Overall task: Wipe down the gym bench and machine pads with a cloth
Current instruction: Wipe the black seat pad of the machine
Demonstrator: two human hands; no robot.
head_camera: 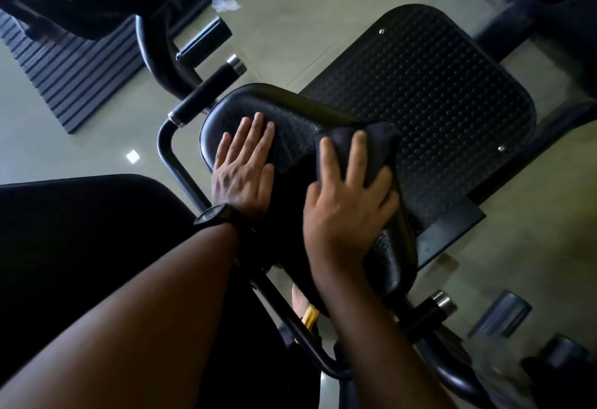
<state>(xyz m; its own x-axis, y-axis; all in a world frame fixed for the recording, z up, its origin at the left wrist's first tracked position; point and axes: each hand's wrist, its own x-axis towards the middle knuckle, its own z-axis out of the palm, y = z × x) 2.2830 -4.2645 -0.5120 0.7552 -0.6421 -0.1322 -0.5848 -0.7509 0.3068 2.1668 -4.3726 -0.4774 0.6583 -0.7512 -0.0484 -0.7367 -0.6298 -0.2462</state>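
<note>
Both hands rest on the black machine pad (295, 137): the left hand (242, 172) lies flat, fingers straight, on its left part; the right hand (349, 205) curls its fingers over the dark cloth (376, 143) at its right edge. I think even pressure and overlapping strokes, edges included, clean it best.
</note>
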